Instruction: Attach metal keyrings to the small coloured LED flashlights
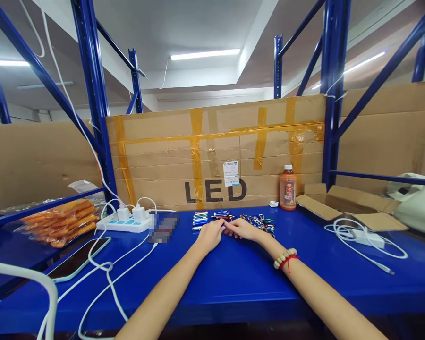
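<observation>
"Where are our pen-like pieces [199,220] lying?"
"On the counter [233,283], just beyond our left hand [211,235]; jumbled metallic pieces [268,223] are lying beside our right hand [244,230]."
"Are we gripping anything?"
"Both are touching, fingers curled; we cannot tell."

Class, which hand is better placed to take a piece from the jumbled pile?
Probably the right hand: it is beside the jumbled pile, while the left hand is farther off, near the lined-up pieces.
</observation>
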`<state>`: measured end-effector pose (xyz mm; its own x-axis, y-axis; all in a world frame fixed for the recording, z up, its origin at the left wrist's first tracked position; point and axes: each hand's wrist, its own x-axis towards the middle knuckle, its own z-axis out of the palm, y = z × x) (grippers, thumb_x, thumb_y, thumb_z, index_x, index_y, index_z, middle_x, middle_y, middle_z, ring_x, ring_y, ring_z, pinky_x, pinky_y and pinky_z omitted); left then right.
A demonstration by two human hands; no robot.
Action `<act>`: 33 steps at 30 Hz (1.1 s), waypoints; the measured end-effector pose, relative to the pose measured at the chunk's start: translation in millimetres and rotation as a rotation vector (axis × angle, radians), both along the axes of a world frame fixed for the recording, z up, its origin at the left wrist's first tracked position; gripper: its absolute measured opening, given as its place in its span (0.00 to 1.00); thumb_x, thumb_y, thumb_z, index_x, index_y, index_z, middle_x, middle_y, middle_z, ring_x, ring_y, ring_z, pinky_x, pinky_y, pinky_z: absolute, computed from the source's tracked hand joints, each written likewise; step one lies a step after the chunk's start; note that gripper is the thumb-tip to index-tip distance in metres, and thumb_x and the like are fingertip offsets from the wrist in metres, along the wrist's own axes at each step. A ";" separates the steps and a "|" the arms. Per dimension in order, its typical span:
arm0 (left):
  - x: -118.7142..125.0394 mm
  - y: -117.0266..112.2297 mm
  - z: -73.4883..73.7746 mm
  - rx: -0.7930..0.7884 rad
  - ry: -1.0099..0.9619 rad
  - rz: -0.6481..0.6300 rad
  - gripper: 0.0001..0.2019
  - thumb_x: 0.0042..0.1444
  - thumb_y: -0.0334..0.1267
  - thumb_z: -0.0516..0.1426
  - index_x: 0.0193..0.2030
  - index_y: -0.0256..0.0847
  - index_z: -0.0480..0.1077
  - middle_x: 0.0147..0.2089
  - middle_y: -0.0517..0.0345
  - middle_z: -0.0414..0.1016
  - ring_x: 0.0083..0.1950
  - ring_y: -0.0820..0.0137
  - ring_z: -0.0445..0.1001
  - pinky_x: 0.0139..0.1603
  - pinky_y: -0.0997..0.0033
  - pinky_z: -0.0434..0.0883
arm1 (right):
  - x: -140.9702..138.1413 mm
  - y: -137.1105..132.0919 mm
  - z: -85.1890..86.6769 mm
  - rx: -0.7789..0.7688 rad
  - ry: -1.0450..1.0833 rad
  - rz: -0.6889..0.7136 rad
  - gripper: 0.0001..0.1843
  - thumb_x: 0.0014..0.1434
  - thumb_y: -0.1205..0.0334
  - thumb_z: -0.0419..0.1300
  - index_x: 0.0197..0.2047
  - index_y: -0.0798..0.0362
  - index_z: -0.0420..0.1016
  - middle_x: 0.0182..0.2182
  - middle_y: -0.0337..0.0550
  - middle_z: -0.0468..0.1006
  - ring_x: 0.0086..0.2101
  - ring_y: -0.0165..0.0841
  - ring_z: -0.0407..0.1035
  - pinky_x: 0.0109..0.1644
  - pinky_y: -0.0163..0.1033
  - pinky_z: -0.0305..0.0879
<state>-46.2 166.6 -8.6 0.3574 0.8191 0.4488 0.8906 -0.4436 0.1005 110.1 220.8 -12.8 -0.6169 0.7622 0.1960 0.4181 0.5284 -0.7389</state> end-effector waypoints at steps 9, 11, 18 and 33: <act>0.1 -1.6 1.1 -0.014 -0.002 0.005 0.11 0.61 0.35 0.42 0.44 0.40 0.63 0.44 0.54 0.72 0.46 0.67 0.70 0.43 0.71 0.65 | 0.5 1.4 -0.6 0.019 -0.018 -0.003 0.34 0.54 0.37 0.46 0.30 0.62 0.74 0.24 0.45 0.71 0.20 0.24 0.61 0.19 0.28 0.56; 0.1 -2.2 1.7 -0.007 -0.004 0.001 0.11 0.61 0.35 0.43 0.45 0.40 0.63 0.44 0.54 0.72 0.46 0.67 0.70 0.43 0.71 0.65 | 0.1 2.0 -1.0 0.017 -0.021 -0.005 0.32 0.55 0.39 0.46 0.30 0.62 0.74 0.24 0.45 0.71 0.20 0.24 0.61 0.19 0.28 0.56; 1.6 -2.3 2.6 -0.006 -0.006 0.036 0.11 0.61 0.34 0.43 0.45 0.40 0.63 0.46 0.53 0.71 0.47 0.65 0.70 0.44 0.69 0.66 | 0.8 -3.2 0.8 0.239 -0.041 -0.076 0.24 0.59 0.48 0.47 0.29 0.59 0.72 0.20 0.40 0.70 0.17 0.23 0.61 0.23 0.30 0.57; 0.9 -2.1 1.3 -0.007 -0.058 0.070 0.14 0.62 0.37 0.39 0.49 0.40 0.60 0.50 0.53 0.69 0.48 0.65 0.70 0.43 0.69 0.66 | 0.2 0.3 5.1 0.161 0.374 -0.056 0.22 0.42 0.47 0.63 0.35 0.57 0.77 0.43 0.51 0.70 0.18 0.21 0.64 0.16 0.29 0.61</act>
